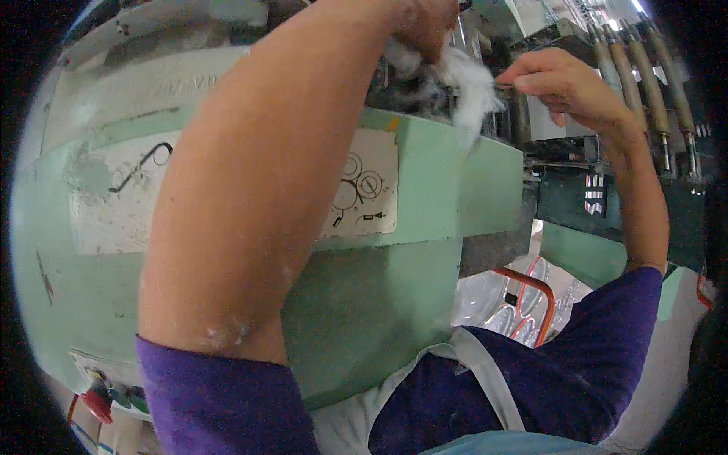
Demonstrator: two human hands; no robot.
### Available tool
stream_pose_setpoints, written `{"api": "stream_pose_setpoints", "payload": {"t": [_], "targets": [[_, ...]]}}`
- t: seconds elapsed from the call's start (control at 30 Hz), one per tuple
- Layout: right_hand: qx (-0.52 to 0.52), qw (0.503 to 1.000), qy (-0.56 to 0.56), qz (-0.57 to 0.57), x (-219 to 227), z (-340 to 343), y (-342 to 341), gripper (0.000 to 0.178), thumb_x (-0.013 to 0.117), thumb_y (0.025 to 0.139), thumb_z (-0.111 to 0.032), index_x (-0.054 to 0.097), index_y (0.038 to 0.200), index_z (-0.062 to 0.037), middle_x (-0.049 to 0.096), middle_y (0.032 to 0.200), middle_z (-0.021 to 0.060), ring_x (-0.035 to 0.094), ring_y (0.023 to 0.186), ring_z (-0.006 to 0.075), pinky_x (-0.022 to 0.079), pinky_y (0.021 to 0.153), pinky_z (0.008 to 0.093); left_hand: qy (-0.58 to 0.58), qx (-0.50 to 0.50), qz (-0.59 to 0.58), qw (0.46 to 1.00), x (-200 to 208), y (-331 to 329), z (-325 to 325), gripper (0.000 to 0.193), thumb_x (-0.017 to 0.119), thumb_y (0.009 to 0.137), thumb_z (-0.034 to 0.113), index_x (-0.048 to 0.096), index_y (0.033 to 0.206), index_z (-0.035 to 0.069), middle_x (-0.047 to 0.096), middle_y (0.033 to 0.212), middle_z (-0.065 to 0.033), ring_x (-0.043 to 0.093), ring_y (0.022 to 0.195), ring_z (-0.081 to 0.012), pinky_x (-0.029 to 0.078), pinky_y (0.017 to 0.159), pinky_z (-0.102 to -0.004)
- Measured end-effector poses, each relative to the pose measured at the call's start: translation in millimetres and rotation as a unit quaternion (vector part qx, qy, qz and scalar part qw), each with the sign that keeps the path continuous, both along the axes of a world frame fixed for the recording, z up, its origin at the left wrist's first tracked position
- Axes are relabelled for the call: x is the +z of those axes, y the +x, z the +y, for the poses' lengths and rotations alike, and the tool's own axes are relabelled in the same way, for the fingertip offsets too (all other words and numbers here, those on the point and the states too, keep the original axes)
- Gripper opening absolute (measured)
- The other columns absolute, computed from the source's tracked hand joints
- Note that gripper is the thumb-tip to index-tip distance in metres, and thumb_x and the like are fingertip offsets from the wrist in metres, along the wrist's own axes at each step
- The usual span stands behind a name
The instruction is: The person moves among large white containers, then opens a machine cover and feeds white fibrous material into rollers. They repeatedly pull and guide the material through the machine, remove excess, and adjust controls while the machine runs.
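Observation:
My left forearm crosses the picture up to the top middle, where my left hand (426,29) is curled, with part of it cut off by the upper edge. Loose white fibre (472,85) bunches under its fingers and hangs down over the edge of a pale green machine cover (425,159). To the right, my right hand (565,85) reaches in with thumb and forefinger pinched together at the fibre's right side. Its other fingers are bent. What lies behind the fibre is dark and hard to make out.
A worn diagram plate (383,182) is fixed to the cover. Several rods (648,83) stand at the upper right. A red knob (96,406) sticks out at the lower left. Below the cover, an orange bar (542,292) stands by shiny round shapes.

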State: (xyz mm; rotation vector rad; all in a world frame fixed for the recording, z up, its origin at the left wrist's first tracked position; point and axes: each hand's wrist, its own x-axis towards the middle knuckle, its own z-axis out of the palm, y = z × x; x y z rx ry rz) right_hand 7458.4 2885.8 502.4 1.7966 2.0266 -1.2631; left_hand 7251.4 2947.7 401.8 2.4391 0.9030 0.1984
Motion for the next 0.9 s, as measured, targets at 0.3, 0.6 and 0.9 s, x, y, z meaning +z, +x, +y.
{"api": "stream_pose_setpoints", "payload": {"t": [0.3,0.6,0.9], "targets": [[-0.013,0.97,0.164,-0.177,96.3,-91.1,56.3,0.027,0.055,0.085,-0.025,0.061,0.093,0.0009,0.059,0.082,0.003,0.055,0.069,0.0105,0.043,0.061,0.0244,-0.038,-0.022,0.011,0.999,3.4,4.0,1.9,0.051,0.08,0.059,0.029,0.066,0.101,0.003,0.067,0.097,-0.0146,0.064,0.087,-0.0294,0.05,0.075,-0.0404],[0.113,0.953,0.26,-0.103,24.3,-60.5,43.9,0.028,0.052,0.09,-0.023,0.062,0.102,-0.001,0.062,0.09,0.0047,0.055,0.074,0.0124,0.044,0.066,0.0261,0.039,-0.061,0.071,0.995,-7.2,17.4,3.7,0.041,0.077,0.058,0.029,0.068,0.092,0.01,0.067,0.084,-0.0122,0.063,0.078,-0.0293,0.049,0.071,-0.0405],[-0.033,0.991,0.09,0.088,-66.8,12.5,11.3,0.031,0.058,0.083,-0.025,0.063,0.105,-0.0036,0.055,0.069,-0.0008,0.049,0.055,0.0073,0.042,0.043,0.0236,0.019,-0.03,-0.052,0.998,-16.0,0.7,18.8,0.042,0.076,0.057,0.03,0.066,0.09,0.005,0.065,0.077,-0.0133,0.062,0.069,-0.0239,0.049,0.065,-0.0375]]}}
